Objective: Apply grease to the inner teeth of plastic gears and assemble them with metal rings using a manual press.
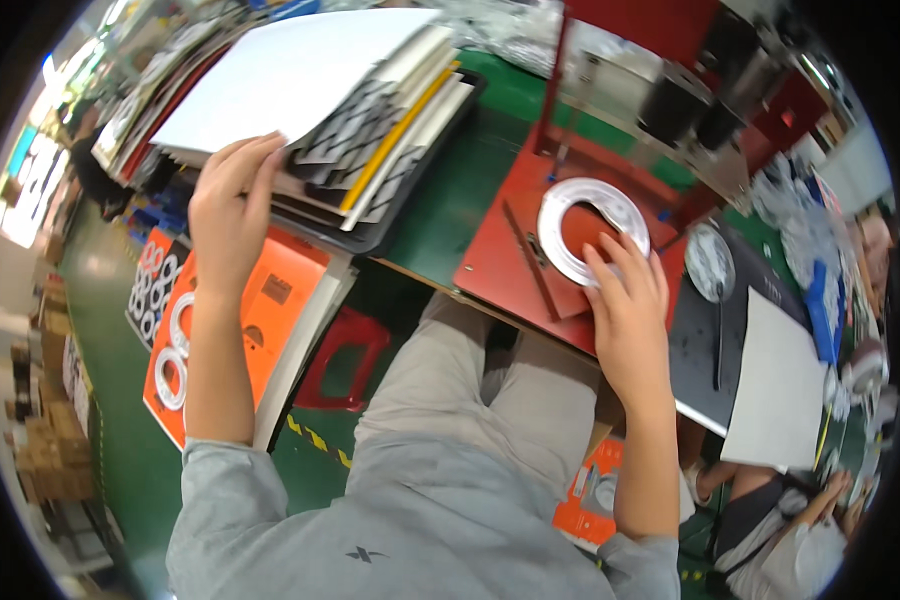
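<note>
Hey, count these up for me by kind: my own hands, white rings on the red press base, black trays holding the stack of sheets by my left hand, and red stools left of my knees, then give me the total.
Your hands: 2 (left hand, right hand)
White ring on the red press base: 1
Black tray holding the stack of sheets: 1
Red stool: 1
Total: 5

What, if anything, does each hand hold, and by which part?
Left hand: white sheet, by its near corner, apparently. Right hand: over white ring, near side; grip unclear.
</note>
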`<move>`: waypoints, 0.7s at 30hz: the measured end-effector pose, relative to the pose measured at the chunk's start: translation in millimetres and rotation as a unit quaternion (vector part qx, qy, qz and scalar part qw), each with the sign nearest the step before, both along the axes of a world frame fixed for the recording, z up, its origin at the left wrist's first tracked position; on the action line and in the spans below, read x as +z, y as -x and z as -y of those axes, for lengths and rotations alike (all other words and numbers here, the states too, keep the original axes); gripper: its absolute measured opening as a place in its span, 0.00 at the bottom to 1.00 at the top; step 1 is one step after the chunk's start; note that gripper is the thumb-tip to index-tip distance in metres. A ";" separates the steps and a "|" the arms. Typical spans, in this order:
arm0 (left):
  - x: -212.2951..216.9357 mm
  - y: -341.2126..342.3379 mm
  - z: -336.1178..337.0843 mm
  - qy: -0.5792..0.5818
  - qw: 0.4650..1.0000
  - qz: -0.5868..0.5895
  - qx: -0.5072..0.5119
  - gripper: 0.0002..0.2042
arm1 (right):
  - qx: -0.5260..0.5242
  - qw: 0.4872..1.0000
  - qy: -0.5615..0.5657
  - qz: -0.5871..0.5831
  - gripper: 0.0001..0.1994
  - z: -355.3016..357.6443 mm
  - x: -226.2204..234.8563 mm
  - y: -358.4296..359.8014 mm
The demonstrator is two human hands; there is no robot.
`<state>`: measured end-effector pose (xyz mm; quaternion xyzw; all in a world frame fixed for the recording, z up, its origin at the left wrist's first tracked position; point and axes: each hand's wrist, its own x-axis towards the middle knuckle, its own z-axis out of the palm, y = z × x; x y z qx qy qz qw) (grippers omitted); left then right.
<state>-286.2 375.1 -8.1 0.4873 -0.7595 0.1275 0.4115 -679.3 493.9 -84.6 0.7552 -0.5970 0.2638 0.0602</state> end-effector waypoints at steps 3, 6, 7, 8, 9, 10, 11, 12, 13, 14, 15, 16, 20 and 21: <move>6.7 -3.9 -3.4 0.017 0.996 -0.091 0.008 0.07 | 0.013 0.994 0.031 0.108 0.18 -10.6 14.6 -19.8; 12.8 -13.1 -6.6 0.065 0.978 -0.191 -0.059 0.08 | 0.111 0.954 -0.033 0.277 0.13 -19.9 24.9 -46.7; 18.2 -9.3 -19.6 0.063 0.980 -0.184 -0.040 0.08 | 0.144 0.941 -0.031 0.304 0.12 -18.0 24.9 -55.4; 20.7 -1.4 -32.0 0.083 0.977 -0.187 -0.057 0.08 | 0.174 0.927 -0.069 0.325 0.14 -16.2 21.8 -59.9; 19.3 7.4 -43.3 0.101 0.973 -0.190 -0.081 0.08 | 0.201 0.855 -0.137 0.458 0.16 -14.6 16.3 -70.2; 14.9 10.7 -57.2 0.096 0.974 -0.177 -0.100 0.08 | 0.224 0.758 -0.200 0.579 0.19 -13.2 14.0 -80.0; 14.6 11.7 -74.1 0.116 0.983 -0.102 -0.101 0.08 | 0.271 0.709 -0.254 0.600 0.27 -7.0 16.1 -85.0; 12.2 14.6 -86.1 0.142 0.982 -0.046 -0.118 0.10 | 0.298 0.635 -0.275 0.658 0.30 -0.5 17.6 -93.7; 3.6 15.8 -96.8 0.130 0.975 -0.045 -0.173 0.11 | 0.318 0.555 -0.293 0.710 0.32 5.9 16.4 -102.3; -4.2 21.0 -109.9 0.103 0.974 -0.056 -0.196 0.12 | 0.309 0.518 -0.308 0.736 0.35 12.7 18.4 -107.3; -5.0 26.2 -119.1 0.092 0.974 -0.038 -0.203 0.11 | 0.286 0.472 -0.324 0.768 0.32 17.7 25.0 -111.3; -8.2 26.1 -128.7 0.071 0.971 -0.048 -0.222 0.10 | 0.263 0.424 -0.340 0.797 0.30 24.5 30.4 -114.4; -23.5 24.8 -151.7 -0.041 0.951 -0.061 -0.299 0.10 | 0.175 0.515 -0.330 0.771 0.16 42.3 30.9 -126.3; -28.8 20.7 -154.2 -0.043 0.951 -0.060 -0.300 0.10 | 0.166 0.529 -0.336 0.762 0.15 40.6 31.2 -131.7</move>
